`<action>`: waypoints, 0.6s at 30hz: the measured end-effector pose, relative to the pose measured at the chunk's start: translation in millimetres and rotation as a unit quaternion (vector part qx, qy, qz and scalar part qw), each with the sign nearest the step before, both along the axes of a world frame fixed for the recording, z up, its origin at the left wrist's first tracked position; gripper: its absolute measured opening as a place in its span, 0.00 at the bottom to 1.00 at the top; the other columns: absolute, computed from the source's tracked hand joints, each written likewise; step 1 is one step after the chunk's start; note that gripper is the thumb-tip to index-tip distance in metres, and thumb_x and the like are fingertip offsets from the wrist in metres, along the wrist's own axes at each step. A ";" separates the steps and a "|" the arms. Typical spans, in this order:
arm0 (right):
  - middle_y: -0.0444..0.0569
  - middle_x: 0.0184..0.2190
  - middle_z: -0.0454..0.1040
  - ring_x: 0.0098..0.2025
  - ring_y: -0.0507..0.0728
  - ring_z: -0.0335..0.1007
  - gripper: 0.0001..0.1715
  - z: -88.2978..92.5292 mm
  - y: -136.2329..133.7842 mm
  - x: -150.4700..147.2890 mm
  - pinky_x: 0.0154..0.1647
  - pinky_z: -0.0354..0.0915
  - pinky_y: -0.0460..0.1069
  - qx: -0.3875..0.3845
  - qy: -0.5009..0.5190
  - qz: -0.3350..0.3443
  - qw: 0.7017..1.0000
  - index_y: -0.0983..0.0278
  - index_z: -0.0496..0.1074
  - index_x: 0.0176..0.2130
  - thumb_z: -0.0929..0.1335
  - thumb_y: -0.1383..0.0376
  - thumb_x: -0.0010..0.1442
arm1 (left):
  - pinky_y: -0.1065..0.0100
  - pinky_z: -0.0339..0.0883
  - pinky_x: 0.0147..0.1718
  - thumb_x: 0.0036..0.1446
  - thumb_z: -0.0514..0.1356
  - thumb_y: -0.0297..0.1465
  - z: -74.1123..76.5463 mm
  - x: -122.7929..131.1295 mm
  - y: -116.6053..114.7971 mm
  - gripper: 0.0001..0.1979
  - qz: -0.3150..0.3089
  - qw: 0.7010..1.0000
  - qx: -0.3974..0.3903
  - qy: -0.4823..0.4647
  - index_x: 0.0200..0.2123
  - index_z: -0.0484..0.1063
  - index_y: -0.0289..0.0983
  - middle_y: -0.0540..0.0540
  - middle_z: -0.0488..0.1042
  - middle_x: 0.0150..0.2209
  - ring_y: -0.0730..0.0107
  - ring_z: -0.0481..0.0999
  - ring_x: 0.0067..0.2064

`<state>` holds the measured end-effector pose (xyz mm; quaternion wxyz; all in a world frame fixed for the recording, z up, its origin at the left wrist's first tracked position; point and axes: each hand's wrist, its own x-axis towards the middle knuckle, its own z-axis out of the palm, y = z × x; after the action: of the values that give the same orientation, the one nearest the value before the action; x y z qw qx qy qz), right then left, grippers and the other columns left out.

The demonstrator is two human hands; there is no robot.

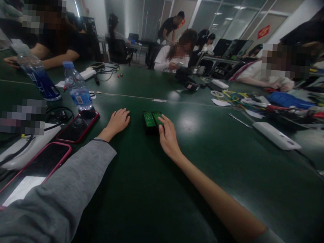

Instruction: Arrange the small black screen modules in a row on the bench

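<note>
A small black case with green circuit boards [149,119] lies on the dark green table in front of me, its two board faces side by side. My right hand [168,135] is at the case's right side, fingertips over the right board and thumb at the near edge, gripping it. Part of that board is hidden under the fingers. Left of the case, and apart from it, my left hand [118,121] rests palm down on the tabletop, holding nothing, its fingers loosely stretched forward.
Two phones, a red-edged one [78,126] and a pink-edged one [34,175], lie by my left arm. Behind them stand two water bottles [79,88]. On the right are a white power bank-like block [275,136], a wrench-like metal tool [240,121] and tangled cables [236,97]. Several people sit around.
</note>
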<state>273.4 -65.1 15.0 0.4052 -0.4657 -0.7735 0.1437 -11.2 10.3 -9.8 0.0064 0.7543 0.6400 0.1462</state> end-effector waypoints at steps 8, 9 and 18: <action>0.56 0.67 0.66 0.69 0.64 0.61 0.27 -9.4 5.5 1.2 0.71 0.60 0.67 -0.007 0.020 -0.008 1.000 0.59 0.70 0.62 0.55 0.53 0.78 | 0.45 0.55 0.71 0.74 0.46 0.37 0.6 1.4 -1.1 0.26 -0.001 1.000 0.005 0.008 0.69 0.65 0.35 0.36 0.63 0.72 0.50 0.61 0.73; 0.56 0.67 0.66 0.69 0.64 0.61 0.27 -9.5 5.8 1.0 0.71 0.60 0.67 -0.005 0.017 -0.008 1.000 0.60 0.70 0.62 0.55 0.51 0.78 | 0.44 0.55 0.71 0.74 0.46 0.37 0.7 1.8 -1.5 0.26 0.000 1.000 0.008 0.008 0.69 0.65 0.35 0.36 0.63 0.72 0.50 0.61 0.73; 0.58 0.67 0.66 0.69 0.67 0.62 0.29 -5.8 8.9 6.3 0.71 0.61 0.69 -0.001 0.001 -0.017 1.000 0.61 0.70 0.63 0.56 0.48 0.77 | 0.44 0.56 0.71 0.74 0.47 0.37 1.9 2.0 -2.0 0.26 0.001 1.000 0.005 0.008 0.69 0.65 0.37 0.37 0.63 0.72 0.51 0.61 0.73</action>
<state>279.7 -56.1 9.2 0.4082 -0.4794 -0.7645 0.1381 -9.1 8.3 -7.9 -0.0025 0.7549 0.6399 0.1436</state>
